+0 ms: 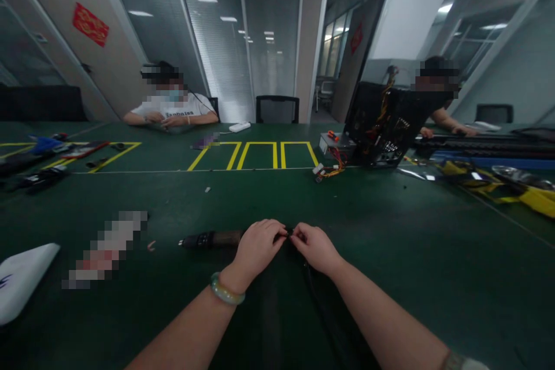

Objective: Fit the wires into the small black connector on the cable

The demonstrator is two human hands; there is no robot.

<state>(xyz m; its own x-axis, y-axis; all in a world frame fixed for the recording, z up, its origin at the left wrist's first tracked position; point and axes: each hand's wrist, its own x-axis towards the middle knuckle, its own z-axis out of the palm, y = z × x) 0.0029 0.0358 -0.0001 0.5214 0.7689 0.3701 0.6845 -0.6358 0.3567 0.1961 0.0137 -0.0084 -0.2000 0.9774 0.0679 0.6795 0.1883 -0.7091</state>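
On the green table, a dark rod-shaped tool (225, 239) lies sideways, its narrow metal tip pointing left. My left hand (262, 243), with a jade-coloured bangle at the wrist, lies over the tool's right end, thumb and finger pinched there. Almost touching it, my right hand (314, 247) is also closed in a pinch. A small dark piece shows between the two sets of fingertips, mostly covered, so its exact form cannot be told. From under my right hand a black cable (314, 292) runs down toward the table's near edge.
A white box-like object (23, 280) and a blurred-out packet lie at left. Several dark tools (43, 176) are further back. An open computer case (385, 127) stands beyond at right, beside a power supply (333, 143) with loose wires. Two people work across the table.
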